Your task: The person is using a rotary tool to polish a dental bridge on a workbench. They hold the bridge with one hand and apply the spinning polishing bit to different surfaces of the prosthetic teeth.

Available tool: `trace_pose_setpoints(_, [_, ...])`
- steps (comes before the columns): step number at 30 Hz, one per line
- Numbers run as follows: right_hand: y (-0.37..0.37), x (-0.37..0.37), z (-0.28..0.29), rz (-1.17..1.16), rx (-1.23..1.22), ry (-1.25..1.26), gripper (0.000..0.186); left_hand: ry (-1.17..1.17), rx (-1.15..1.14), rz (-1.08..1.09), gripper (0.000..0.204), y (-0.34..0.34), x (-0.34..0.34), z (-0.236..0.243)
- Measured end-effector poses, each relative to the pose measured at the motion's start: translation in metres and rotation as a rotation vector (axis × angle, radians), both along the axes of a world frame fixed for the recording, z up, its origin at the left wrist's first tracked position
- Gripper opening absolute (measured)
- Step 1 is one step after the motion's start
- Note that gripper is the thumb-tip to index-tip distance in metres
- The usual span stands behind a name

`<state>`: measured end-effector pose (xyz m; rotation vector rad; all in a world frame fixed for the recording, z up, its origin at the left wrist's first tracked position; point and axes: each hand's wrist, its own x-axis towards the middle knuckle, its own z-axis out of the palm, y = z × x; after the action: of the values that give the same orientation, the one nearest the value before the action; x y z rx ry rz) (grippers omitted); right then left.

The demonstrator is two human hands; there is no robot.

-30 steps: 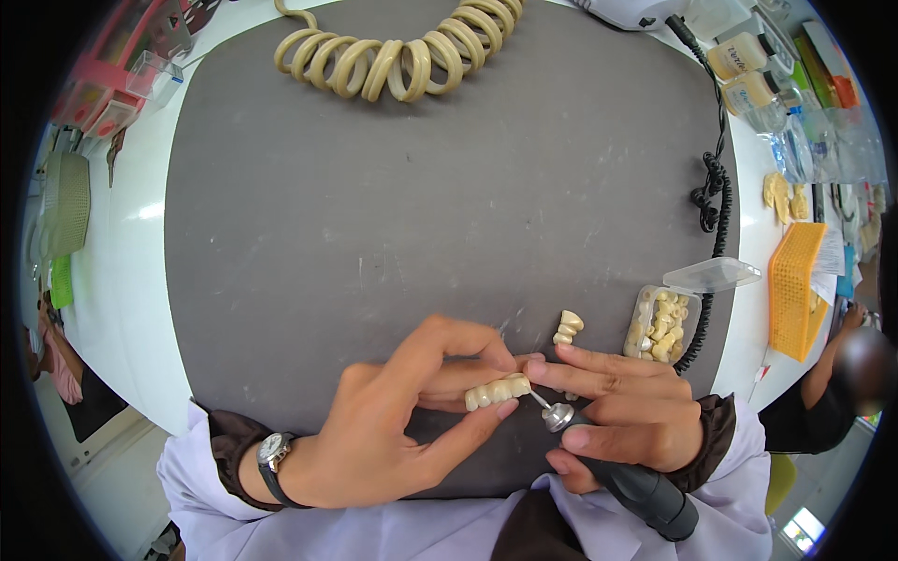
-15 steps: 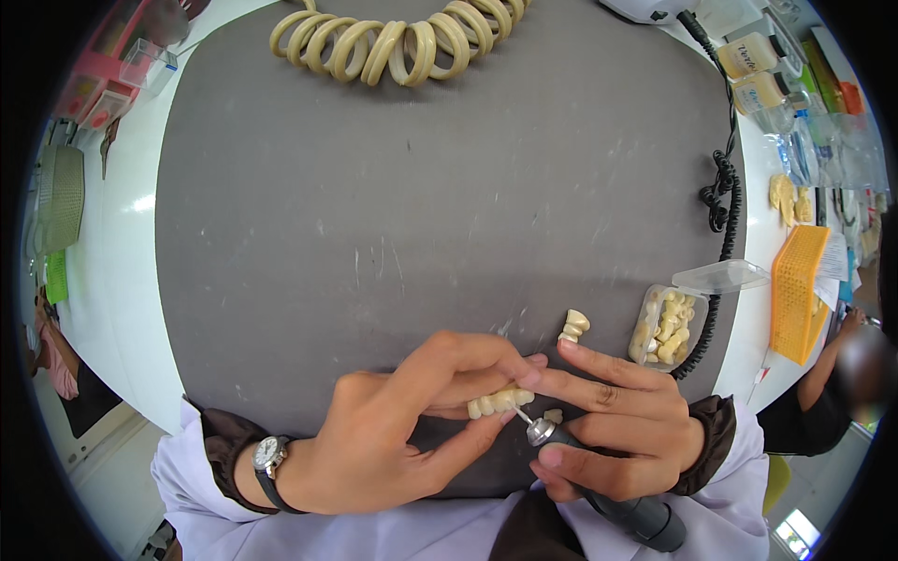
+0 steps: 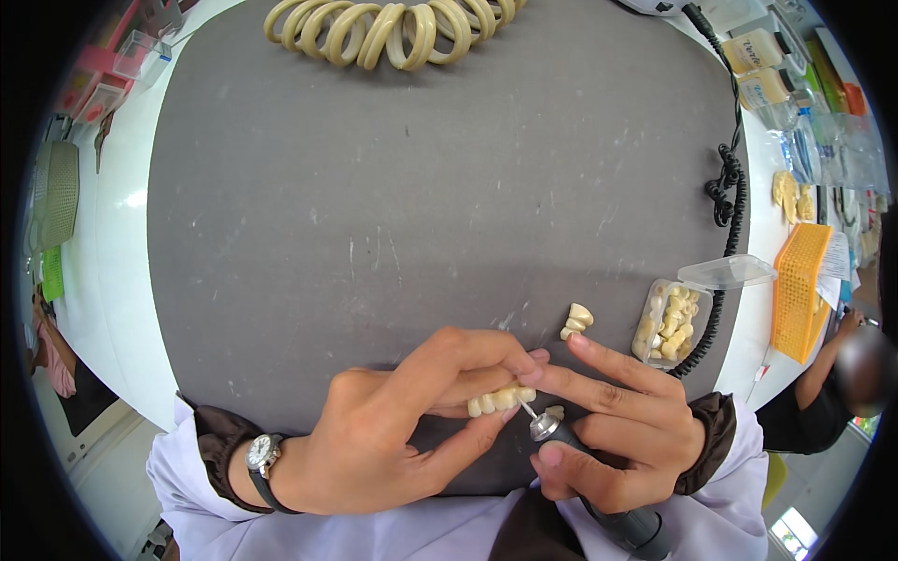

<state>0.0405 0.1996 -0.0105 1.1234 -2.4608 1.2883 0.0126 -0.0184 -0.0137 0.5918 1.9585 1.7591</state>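
Observation:
A row of joined, cream-coloured artificial teeth, a dental bridge [image 3: 494, 401], is pinched between the thumb and fingers of my left hand [image 3: 412, 421]. My right hand [image 3: 622, 425] grips a dark rotary handpiece [image 3: 629, 525] with a silver collar. Its thin bit [image 3: 528, 409] meets or lies very close to the right end of the bridge; contact is hard to tell. The fingertips of both hands come together just above the bridge. A small tooth piece [image 3: 556, 411] shows partly behind the handpiece's collar. Another group of tooth pieces [image 3: 577, 320] lies just beyond my right index fingertip.
A clear box [image 3: 645, 327] of loose artificial teeth stands open at right, beside the handpiece's coiled black cord [image 3: 734, 224]. A beige coiled hose [image 3: 374, 35] lies at the far edge of the grey mat [image 3: 327, 187]. Farther right are an orange basket [image 3: 798, 294] and another person [image 3: 823, 383].
The handpiece has tilted slightly, its rear end shifting left. My right index finger has lifted a little away from the nearby tooth pieces. The left hand keeps its hold on the bridge.

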Motion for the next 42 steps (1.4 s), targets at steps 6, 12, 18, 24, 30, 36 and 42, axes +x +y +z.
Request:
trace_pose_setpoints(6, [0.0063,0.0008,-0.0028,0.054,-0.001,-0.016,0.016,0.014,-0.002,0.030,0.035,0.0016,0.0031,-0.0022])
trace_pose_setpoints(12, [0.0073,0.0036,-0.0052,0.066,0.012,-0.023,0.017,0.032,-0.030,0.053,0.035,0.0021,0.0050,-0.0033])
trace_pose_setpoints(18, [0.0070,0.0021,0.0004,0.079,0.039,-0.035,0.017,0.045,-0.010,0.080,0.035,0.0039,0.0063,-0.0064])
trace_pose_setpoints(24, [0.0069,0.0028,-0.0017,0.075,0.015,-0.042,0.017,0.049,-0.060,0.059,0.035,0.0015,0.0071,-0.0057])
trace_pose_setpoints(30, [0.0072,0.0026,-0.0005,0.088,0.036,-0.030,0.016,0.076,-0.053,0.063,0.035,0.0015,0.0078,-0.0082])
trace_pose_setpoints(36, [0.0039,0.0028,-0.0032,0.028,0.013,-0.005,0.016,0.095,-0.085,0.036,0.036,0.0005,0.0052,-0.0057])
trace_pose_setpoints(42, [0.0029,0.0007,-0.0033,0.025,0.006,0.010,0.021,0.064,-0.041,0.050,0.036,0.0015,0.0054,-0.0058])
